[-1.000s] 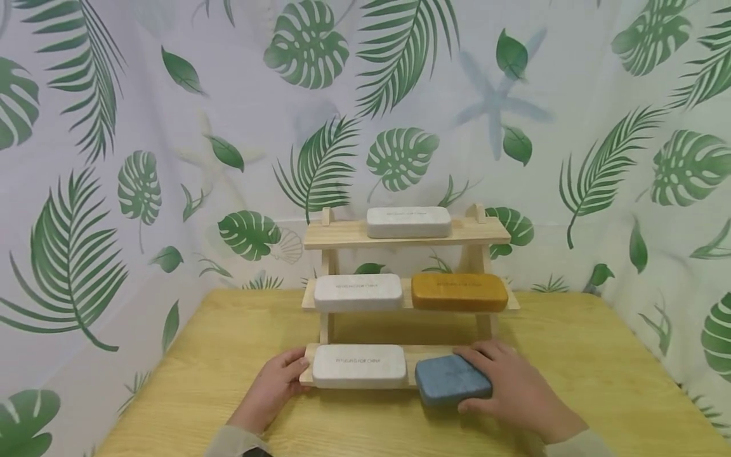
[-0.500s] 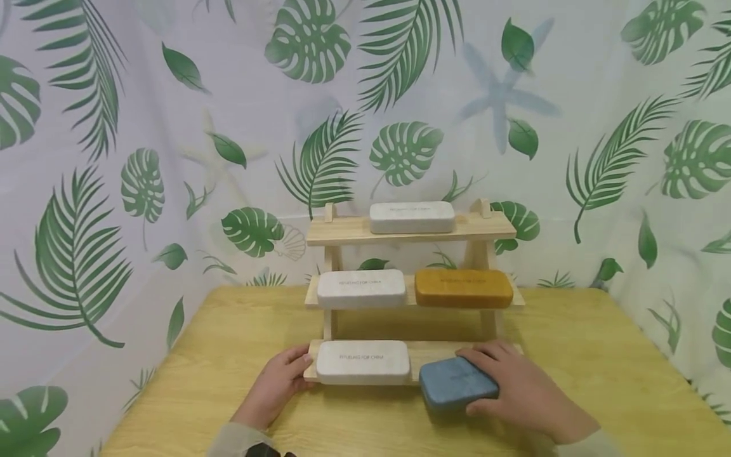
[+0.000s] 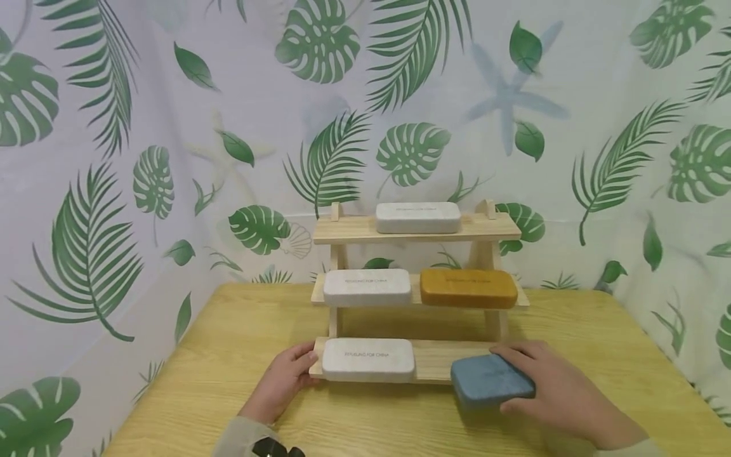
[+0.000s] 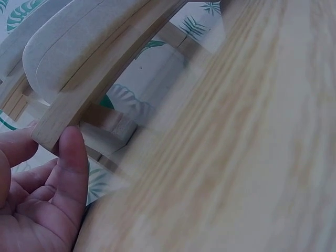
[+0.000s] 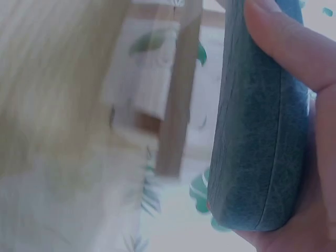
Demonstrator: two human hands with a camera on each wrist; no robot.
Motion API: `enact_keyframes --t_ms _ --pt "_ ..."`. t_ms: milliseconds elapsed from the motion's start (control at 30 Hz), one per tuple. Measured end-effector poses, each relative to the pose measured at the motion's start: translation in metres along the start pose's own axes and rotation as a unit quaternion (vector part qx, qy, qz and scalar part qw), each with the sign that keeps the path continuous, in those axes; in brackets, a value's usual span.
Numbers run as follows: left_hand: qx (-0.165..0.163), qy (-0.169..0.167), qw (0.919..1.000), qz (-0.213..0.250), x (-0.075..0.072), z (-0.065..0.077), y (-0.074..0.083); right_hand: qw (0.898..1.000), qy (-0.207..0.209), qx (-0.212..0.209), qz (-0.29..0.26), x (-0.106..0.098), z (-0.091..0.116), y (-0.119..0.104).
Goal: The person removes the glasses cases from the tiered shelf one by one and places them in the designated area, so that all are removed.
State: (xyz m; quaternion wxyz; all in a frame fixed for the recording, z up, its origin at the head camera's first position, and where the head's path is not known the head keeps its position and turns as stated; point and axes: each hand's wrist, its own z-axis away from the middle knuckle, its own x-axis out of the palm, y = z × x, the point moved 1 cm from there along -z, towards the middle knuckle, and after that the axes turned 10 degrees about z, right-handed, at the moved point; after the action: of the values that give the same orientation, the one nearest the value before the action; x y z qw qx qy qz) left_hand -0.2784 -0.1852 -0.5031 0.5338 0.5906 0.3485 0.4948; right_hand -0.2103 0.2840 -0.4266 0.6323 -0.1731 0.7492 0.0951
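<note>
My right hand (image 3: 562, 390) grips a blue glasses case (image 3: 490, 379), thumb on one side and fingers on the other. The case is tilted, in front of the bottom shelf's right part; in the right wrist view the blue case (image 5: 257, 131) appears apart from the shelf. My left hand (image 3: 284, 381) pinches the left end of the bottom shelf (image 3: 440, 360) of a three-tier wooden rack. Close up, the left thumb and fingers meet the shelf's end (image 4: 52, 128). A white glasses case (image 3: 368, 359) lies on that shelf's left half.
The middle shelf bears another white case (image 3: 367, 287) and an orange-brown case (image 3: 468, 289). On the top shelf (image 3: 348, 230) lies one more white case (image 3: 418, 218). The rack stands on a yellow wooden table (image 3: 240, 330) before a leaf-print cloth (image 3: 257, 171).
The blue case has moved right with my right hand, widening the gap to the white case. My left hand keeps its grip on the shelf. The head view has shifted slightly.
</note>
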Motion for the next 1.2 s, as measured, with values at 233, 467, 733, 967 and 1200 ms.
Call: enact_keyframes --t_ms 233,467,733,967,1200 --pt "-0.011 -0.002 0.9998 0.014 -0.002 0.002 -0.004 0.999 0.026 -0.011 0.032 -0.015 0.012 0.035" --pt "-0.005 -0.002 0.9998 0.019 -0.004 0.005 -0.01 0.997 0.048 -0.03 0.05 -0.024 0.019 0.072" --pt "-0.005 0.005 0.9999 0.01 -0.004 0.008 -0.009 0.998 0.028 0.004 0.061 -0.02 0.015 0.11" --pt "-0.008 0.008 0.9998 0.015 0.0 0.0 -0.006 0.998 -0.009 0.031 0.052 -0.018 0.0 0.139" --pt "-0.013 0.009 0.9998 0.008 -0.001 -0.002 -0.003 0.998 -0.014 0.055 0.023 -0.01 -0.015 0.163"
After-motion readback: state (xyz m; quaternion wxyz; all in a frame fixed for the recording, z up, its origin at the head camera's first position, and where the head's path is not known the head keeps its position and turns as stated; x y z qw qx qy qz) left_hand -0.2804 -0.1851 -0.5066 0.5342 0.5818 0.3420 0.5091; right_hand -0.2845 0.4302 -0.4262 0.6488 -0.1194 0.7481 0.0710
